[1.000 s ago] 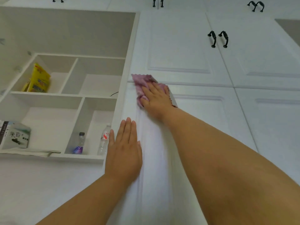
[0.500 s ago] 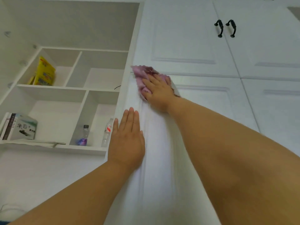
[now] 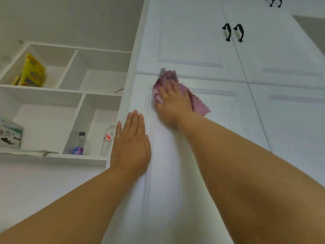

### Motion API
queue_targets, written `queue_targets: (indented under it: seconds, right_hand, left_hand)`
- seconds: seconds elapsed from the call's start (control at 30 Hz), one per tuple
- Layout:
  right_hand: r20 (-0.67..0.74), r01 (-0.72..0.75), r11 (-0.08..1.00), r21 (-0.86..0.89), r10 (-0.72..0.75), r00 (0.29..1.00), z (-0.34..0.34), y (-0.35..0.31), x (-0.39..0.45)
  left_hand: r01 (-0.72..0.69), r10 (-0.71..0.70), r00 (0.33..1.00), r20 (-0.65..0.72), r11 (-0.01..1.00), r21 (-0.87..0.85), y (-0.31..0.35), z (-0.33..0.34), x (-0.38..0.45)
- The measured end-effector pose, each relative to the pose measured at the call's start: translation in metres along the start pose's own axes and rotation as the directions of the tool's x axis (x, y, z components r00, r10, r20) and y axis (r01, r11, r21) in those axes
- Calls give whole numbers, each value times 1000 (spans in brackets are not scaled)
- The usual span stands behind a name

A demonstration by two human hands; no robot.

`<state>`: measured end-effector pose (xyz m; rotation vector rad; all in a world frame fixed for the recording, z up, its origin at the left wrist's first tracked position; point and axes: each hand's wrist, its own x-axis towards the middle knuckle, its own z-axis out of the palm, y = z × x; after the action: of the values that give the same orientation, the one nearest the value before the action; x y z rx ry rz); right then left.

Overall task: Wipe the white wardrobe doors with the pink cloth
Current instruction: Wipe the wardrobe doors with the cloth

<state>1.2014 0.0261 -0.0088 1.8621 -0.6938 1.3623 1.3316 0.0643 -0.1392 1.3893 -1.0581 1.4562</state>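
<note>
Pressing the pink cloth [image 3: 197, 103] flat on the white wardrobe door [image 3: 219, 120] is my right hand [image 3: 173, 103]. Its grip is spread wide, fingers lying on top of the cloth, not pinching it. The cloth sits near the top left corner of this door, just under the gap to the upper door [image 3: 190, 36]. Part of it sticks out to the right of my hand, and a bit pokes up past my fingertips. My left hand [image 3: 131, 143] is flat on the door edge, lower down, fingers together. It holds nothing.

I think I am in the middle of the wiping, with much door still to do.

What could go wrong? The cloth is only pushed, not gripped, so it could slip out and fall if I press too softly. The loose part could fold under and miss spots. The black handles [image 3: 233, 32] are up high, well apart from the cloth, but it could snag there later. If I lean too hard with my left hand, I might slip.
</note>
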Motion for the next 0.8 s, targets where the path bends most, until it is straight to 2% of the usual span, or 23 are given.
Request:
queue_targets:
  seconds: [0.03, 0.1, 0.2, 0.27, 0.37, 0.47, 0.53, 0.6, 0.7, 0.8]
  right_hand:
    - [19, 63, 997, 38, -63, 998, 5, -26, 0]
    - [45, 76, 990, 120, -82, 996, 8, -49, -7]
    - [14, 110, 977, 183, -115, 993, 2, -23, -15]
    - [-9, 106, 990, 92, -106, 994, -6, 12, -18]
    - [-21, -124, 990, 64, 126, 992, -14, 76, -23]
    - [-84, -375, 923, 83, 381, 921, -9, 120, -33]
    - [-128, -443, 891, 98, 452, 883, -2, 113, -33]
    - [-146, -400, 912, 92, 410, 900, 0, 81, -28]
    - [-121, -98, 992, 79, 107, 987, 6, 17, -12]
    - [-28, 63, 993, 96, -60, 998, 12, -37, 3]
  left_hand:
    - [17, -17, 1000, -9, 1000, -6, -1, -1, 0]
    - [63, -63, 998, 6, 998, -17, 0, -5, -1]
    - [102, -101, 994, 44, 995, -1, 2, -7, -3]
    - [102, -102, 994, 41, 995, -5, 3, -8, -4]
    - [103, -103, 993, 55, 995, -9, 2, -7, -5]
    - [103, -104, 993, 49, 995, 12, 4, -7, -5]
    - [104, -104, 994, 41, 995, -5, 6, -7, -5]
    - [102, -101, 995, 26, 994, -35, 6, -5, -6]
    - [103, -106, 994, -21, 988, -117, 3, -5, -6]
    - [108, -129, 989, -71, 961, -253, 1, -7, -8]
